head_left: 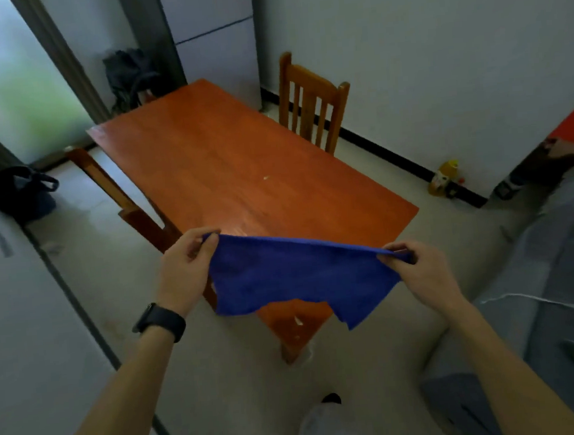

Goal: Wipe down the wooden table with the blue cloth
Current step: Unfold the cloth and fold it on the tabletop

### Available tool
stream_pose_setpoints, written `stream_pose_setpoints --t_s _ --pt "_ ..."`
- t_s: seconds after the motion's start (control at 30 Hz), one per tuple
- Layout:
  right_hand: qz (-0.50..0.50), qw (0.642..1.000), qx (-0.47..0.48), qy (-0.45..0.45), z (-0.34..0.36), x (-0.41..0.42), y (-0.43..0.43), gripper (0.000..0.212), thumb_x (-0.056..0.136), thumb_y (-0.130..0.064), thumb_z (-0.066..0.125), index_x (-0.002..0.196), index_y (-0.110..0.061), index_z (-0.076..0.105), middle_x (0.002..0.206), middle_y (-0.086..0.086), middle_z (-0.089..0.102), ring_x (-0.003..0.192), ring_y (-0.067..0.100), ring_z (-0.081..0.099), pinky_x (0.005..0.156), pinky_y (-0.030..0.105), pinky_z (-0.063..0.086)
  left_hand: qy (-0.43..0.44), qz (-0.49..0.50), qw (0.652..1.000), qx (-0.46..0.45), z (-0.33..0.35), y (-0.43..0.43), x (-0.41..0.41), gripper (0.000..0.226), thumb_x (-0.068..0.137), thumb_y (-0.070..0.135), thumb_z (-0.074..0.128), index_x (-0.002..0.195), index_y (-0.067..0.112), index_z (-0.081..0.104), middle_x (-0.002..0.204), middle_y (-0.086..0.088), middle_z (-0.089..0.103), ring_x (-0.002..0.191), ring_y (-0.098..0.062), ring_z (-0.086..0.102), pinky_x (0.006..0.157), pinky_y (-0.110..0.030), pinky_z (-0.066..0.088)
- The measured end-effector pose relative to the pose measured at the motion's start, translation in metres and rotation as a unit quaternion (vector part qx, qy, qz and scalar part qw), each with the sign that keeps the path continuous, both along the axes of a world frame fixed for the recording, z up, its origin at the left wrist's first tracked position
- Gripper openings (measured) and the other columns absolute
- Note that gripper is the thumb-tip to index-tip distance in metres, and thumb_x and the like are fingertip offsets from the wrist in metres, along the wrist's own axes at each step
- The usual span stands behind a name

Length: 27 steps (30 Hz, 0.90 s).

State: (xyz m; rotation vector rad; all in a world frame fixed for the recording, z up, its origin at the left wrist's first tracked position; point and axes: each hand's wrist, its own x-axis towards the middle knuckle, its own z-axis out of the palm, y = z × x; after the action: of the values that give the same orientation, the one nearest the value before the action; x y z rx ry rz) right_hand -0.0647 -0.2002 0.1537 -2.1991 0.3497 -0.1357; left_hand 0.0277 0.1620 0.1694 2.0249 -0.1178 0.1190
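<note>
A blue cloth (293,275) hangs spread out in the air above the near corner of the wooden table (226,167). My left hand (184,266) pinches its upper left corner. My right hand (417,272) pinches its upper right corner. The cloth's lower edge droops over the table's near end and hides part of it. A small pale speck (266,177) lies on the tabletop near the middle, and another pale mark (299,320) shows on the near corner below the cloth.
A wooden chair (311,102) stands at the table's right side and another chair (122,199) at its left. A black bag (19,193) lies on the floor at left. A yellow bottle (444,177) stands by the wall, and a grey sofa (553,299) sits at right.
</note>
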Motion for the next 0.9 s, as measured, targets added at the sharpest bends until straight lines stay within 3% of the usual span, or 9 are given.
stream_pose_setpoints --t_s 0.13,0.37,0.5,0.63,0.7,0.8,0.9 --pt "0.023 0.996 0.057 0.063 0.015 -0.003 0.009 0.009 0.094 -0.027 0.065 0.091 -0.035 0.068 0.093 -0.006 0.069 0.088 0.015 0.065 0.075 0.038 0.057 0.054 0.036 0.998 0.002 -0.020 0.018 -0.034 0.008 0.099 0.024 0.057 0.101 0.028 0.065 0.089 0.006 0.069 0.076 0.013 0.060 0.063 -0.006 0.045" --pt "0.029 0.972 0.183 0.145 0.015 0.011 0.001 0.009 0.090 -0.021 0.069 0.098 -0.021 0.071 0.095 0.001 0.071 0.084 0.016 0.068 0.067 0.031 0.060 0.136 0.088 0.985 -0.060 -0.036 0.036 -0.042 0.011 0.097 0.035 0.059 0.097 0.029 0.067 0.093 0.008 0.070 0.082 0.000 0.065 0.062 -0.011 0.050" --pt "0.012 0.971 0.188 0.150 -0.009 0.056 -0.012 0.012 0.090 -0.026 0.070 0.100 -0.020 0.071 0.095 0.000 0.072 0.078 0.009 0.068 0.068 0.027 0.056 0.181 0.092 0.979 -0.003 -0.052 0.025 -0.010 0.017 0.098 0.038 0.057 0.105 0.025 0.065 0.098 0.008 0.068 0.088 -0.002 0.061 0.062 -0.007 0.044" --pt "-0.024 0.985 0.134 0.106 -0.028 0.117 -0.027 0.006 0.090 -0.028 0.070 0.094 -0.024 0.071 0.088 -0.012 0.068 0.079 -0.001 0.060 0.068 0.018 0.045 0.197 0.095 0.972 0.085 -0.071 0.004 0.040 0.026 0.096 0.048 0.055 0.109 0.029 0.067 0.102 0.007 0.065 0.091 -0.006 0.058 0.072 -0.021 0.042" --pt "-0.044 0.985 0.127 0.112 -0.039 0.147 -0.037 0.005 0.090 -0.030 0.070 0.092 -0.026 0.070 0.078 -0.008 0.069 0.067 0.004 0.060 0.062 0.021 0.045 0.206 0.105 0.966 0.115 -0.077 -0.007 0.067 0.029 0.095 0.052 0.055 0.109 0.031 0.068 0.102 0.007 0.066 0.093 -0.011 0.059 0.077 -0.028 0.046" --pt "-0.021 0.984 0.113 0.139 -0.057 0.191 -0.045 0.005 0.093 -0.025 0.065 0.093 -0.021 0.069 0.076 -0.003 0.073 0.056 0.013 0.064 0.051 0.027 0.047 0.239 0.143 0.958 0.065 -0.084 -0.024 0.102 0.030 0.095 0.046 0.059 0.110 0.023 0.071 0.092 0.004 0.071 0.082 -0.011 0.064 0.068 -0.026 0.049" --pt "-0.002 0.976 0.125 0.179 -0.076 0.223 -0.044 0.007 0.092 -0.026 0.064 0.094 -0.022 0.069 0.091 -0.001 0.073 0.067 0.018 0.072 0.062 0.035 0.057 0.286 0.179 0.941 0.009 -0.095 -0.039 0.117 0.023 0.097 0.039 0.059 0.103 0.019 0.070 0.094 0.002 0.071 0.077 -0.013 0.064 0.068 -0.030 0.054"
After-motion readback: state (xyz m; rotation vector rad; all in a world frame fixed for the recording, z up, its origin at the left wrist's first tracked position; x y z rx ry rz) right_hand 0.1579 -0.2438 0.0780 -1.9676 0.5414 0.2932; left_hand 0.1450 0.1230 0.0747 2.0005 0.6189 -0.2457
